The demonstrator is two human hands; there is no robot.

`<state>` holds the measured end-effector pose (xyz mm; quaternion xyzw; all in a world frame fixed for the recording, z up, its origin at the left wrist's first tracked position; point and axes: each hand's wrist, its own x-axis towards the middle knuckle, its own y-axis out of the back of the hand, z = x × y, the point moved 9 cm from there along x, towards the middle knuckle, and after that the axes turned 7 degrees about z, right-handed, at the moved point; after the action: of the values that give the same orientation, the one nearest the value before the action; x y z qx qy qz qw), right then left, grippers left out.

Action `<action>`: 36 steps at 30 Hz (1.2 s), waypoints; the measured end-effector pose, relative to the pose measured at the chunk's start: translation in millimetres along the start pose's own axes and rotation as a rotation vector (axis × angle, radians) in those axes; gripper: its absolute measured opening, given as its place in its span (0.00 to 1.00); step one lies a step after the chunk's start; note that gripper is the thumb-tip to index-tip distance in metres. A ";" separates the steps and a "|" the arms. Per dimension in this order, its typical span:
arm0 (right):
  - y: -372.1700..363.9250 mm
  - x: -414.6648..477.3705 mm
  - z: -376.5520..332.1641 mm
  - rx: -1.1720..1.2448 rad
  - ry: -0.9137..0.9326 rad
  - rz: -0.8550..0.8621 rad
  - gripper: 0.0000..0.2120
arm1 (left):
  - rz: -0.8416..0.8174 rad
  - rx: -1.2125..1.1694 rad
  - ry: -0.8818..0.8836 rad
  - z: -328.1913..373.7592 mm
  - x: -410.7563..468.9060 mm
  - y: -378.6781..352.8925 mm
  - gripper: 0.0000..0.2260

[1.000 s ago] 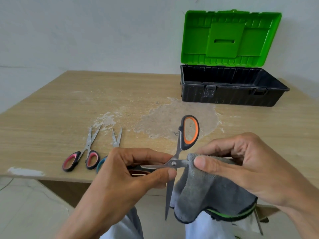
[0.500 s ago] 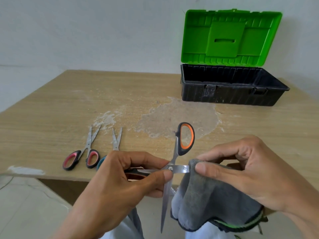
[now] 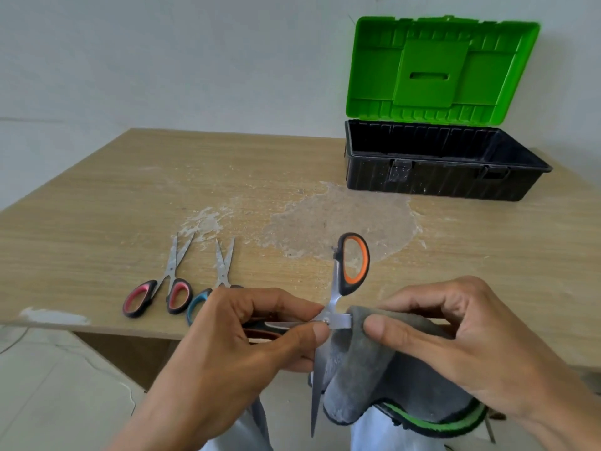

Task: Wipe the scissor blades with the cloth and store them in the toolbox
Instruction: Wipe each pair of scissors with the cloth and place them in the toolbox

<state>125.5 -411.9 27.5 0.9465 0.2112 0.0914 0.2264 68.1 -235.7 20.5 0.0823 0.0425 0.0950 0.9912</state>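
Gripping on both sides: the left hand (image 3: 247,349) is pinching the orange-handled scissors (image 3: 335,296) at the pivot between thumb and forefinger. The right hand (image 3: 455,346) is clamping the grey cloth (image 3: 367,385) round the blade that is pointing toward the right of the frame. This is happening low in the centre, just in front of the near edge of the table (image 3: 97,229). The scissors are being held wide open, with one handle rising toward mid-frame and the bare second blade pointing down to the bottom edge.

Wiping appears to be the step in hand, on the first pair. The next move is probably calling for the cloth to be drawn out along the covered blade to its tip, with the fingers pressing on the flats and keeping off the edge. After that the downward blade is waiting for the same treatment, and then the pair is needing to be closed and carried to the upper right.

Counting from the largest:
- One table.
- One black toolbox (image 3: 422,182) is sitting at upper right with its green lid standing open, and no scissors are showing in what can be seen of its inside.
- One cloth.
- Three pairs of scissors: the held one, plus the red-handled scissors (image 3: 162,281) and the blue-handled scissors (image 3: 222,275), which are lying side by side at centre left, part-open, seemingly awaiting their turn.
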 end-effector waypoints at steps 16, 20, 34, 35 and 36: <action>6.4 4.9 -2.1 0.080 0.018 0.084 0.09 | 0.054 0.019 -0.037 5.0 -0.8 8.4 0.03; 1.7 2.5 -8.3 0.046 0.055 0.144 0.10 | 0.048 0.046 -0.046 7.0 1.1 6.1 0.04; 15.8 6.2 8.9 0.137 -0.115 -0.061 0.10 | 0.028 -0.017 0.008 17.3 -2.0 5.2 0.04; 16.3 6.7 8.5 0.120 -0.116 -0.065 0.10 | 0.035 -0.001 -0.004 21.2 -2.5 4.6 0.05; 16.3 7.1 6.7 0.096 -0.111 -0.071 0.10 | 0.041 0.016 -0.009 24.4 -2.6 4.3 0.06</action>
<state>139.6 -424.5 29.8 0.9518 0.2357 0.0203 0.1952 67.1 -235.8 45.4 0.0916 0.0371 0.1143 0.9885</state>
